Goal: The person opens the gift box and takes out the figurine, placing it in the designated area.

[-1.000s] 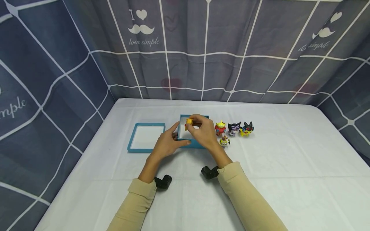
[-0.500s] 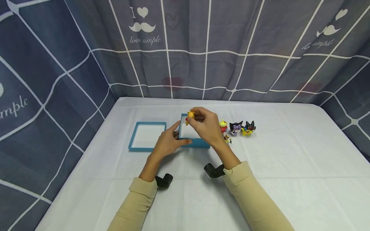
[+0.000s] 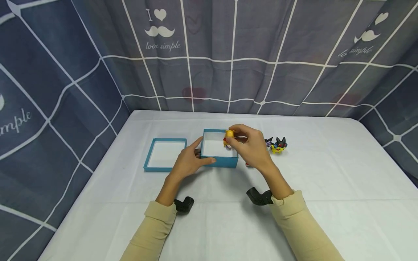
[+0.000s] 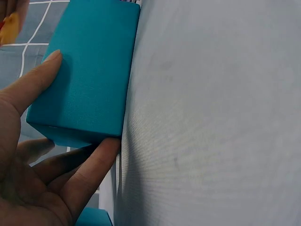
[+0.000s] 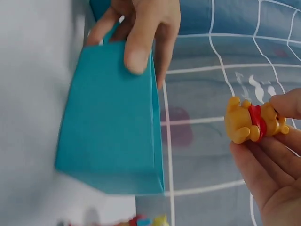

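A blue box (image 3: 225,162) with a white inside stands uncovered on the table. My left hand (image 3: 187,161) grips its left end; in the left wrist view the thumb presses the front wall (image 4: 94,70) while the fingers touch the end wall. Over the box's right side, my right hand (image 3: 251,145) pinches a small yellow bear figurine (image 3: 229,134) in a red shirt. The right wrist view shows the figurine (image 5: 247,122) on its side between thumb and fingers, apart from the box. The right hand hides part of the toys behind it.
Left of the box lies a shallow blue lid (image 3: 158,169), white inside. A black and yellow figurine (image 3: 279,145) stands at right beside a partly hidden purple and black one (image 3: 269,141). A white cloth (image 3: 209,224) covers the table; a grey curtain (image 3: 209,83) hangs behind.
My right hand has lifted the bear figurine from over the box's left part, then carried it rightward to the box's right side. The left hand and box stay in place.
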A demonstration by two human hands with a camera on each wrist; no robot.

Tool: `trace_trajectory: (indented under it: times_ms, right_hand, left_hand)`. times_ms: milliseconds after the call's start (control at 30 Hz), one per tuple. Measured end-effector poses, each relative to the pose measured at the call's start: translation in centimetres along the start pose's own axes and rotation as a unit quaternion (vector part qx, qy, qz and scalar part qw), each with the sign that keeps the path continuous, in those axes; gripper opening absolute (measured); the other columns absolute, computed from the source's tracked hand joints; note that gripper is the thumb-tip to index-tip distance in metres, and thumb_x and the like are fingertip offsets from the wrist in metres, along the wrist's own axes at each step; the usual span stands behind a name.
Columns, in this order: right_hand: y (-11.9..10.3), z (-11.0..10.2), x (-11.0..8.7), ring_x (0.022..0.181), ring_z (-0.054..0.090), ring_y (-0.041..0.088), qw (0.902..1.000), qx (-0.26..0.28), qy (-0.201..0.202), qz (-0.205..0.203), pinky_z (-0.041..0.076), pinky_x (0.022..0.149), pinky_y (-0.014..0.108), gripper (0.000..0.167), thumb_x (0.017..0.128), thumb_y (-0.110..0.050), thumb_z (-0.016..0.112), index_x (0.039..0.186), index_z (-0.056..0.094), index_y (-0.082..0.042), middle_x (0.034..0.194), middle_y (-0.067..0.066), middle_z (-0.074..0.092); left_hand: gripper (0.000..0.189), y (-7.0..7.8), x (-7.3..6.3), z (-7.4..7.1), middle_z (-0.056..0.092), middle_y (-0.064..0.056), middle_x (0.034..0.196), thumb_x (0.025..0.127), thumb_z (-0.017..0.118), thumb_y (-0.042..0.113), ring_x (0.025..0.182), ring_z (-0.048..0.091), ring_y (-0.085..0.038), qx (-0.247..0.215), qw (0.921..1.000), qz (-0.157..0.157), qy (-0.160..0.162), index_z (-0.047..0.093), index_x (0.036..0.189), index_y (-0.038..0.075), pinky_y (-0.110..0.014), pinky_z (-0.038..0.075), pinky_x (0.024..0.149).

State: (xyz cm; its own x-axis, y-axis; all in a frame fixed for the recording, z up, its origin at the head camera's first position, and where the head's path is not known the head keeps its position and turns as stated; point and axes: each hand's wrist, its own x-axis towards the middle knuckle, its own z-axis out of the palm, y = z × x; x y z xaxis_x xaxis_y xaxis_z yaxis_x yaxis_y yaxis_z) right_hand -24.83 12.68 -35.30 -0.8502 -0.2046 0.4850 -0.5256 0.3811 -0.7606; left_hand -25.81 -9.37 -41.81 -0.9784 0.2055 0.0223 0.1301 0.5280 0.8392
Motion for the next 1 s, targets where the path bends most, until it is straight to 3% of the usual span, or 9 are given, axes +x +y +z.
trace_trajectory:
  times_ms: [200, 433, 733, 1000]
  right_hand:
    - [0.4, -2.3, -1.0, 0.088, 0.07, 0.021, 0.9997, -0.009, 0.002, 0.022, 0.056, 0.075, 0.028, 0.018, 0.089, -0.006, 0.071, 0.106, 0.071, 0.0, 0.098, 0.01, 0.072]
    - [1.0, -3.7, -2.5, 0.088, 0.069, 0.02, 0.9988, -0.042, -0.002, 0.025, 0.056, 0.079, 0.033, 0.017, 0.091, -0.007, 0.069, 0.107, 0.071, -0.002, 0.096, 0.007, 0.073]
    - [2.5, -5.5, -4.5, 0.095, 0.068, 0.024, 0.9976, -0.063, 0.02, 0.018, 0.051, 0.085, 0.022, 0.02, 0.09, -0.003, 0.071, 0.11, 0.07, 0.002, 0.105, 0.013, 0.071]
    - [4.1, -7.0, -5.7, 0.094, 0.066, 0.014, 0.9936, -0.099, 0.026, 0.048, 0.05, 0.085, 0.019, 0.023, 0.09, -0.005, 0.071, 0.113, 0.07, 0.0, 0.104, 0.008, 0.071]
  left_hand:
    - [0.097, 0.0, -0.1, -0.2, 0.059, -0.025, 0.13, 0.079, 0.084, 0.042, 0.121, 0.058, -0.033, 0.011, 0.9999, 0.006, 0.002, 0.032, 0.156, 0.014, -0.05, 0.047, 0.096]
    - [0.098, -0.1, -0.3, -0.3, 0.057, -0.026, 0.132, 0.079, 0.083, 0.04, 0.123, 0.057, -0.034, 0.0, 1.0, 0.006, 0.0, 0.03, 0.157, 0.014, -0.051, 0.046, 0.097]
    - [0.098, 0.0, -0.2, 0.1, 0.056, -0.025, 0.134, 0.08, 0.084, 0.039, 0.124, 0.056, -0.033, -0.009, 0.9999, 0.007, -0.007, 0.029, 0.157, 0.013, -0.051, 0.046, 0.098]
    - [0.098, -0.1, -0.2, -0.1, 0.056, -0.026, 0.133, 0.079, 0.083, 0.04, 0.124, 0.056, -0.033, -0.009, 0.9999, 0.009, -0.006, 0.029, 0.157, 0.014, -0.051, 0.046, 0.098]
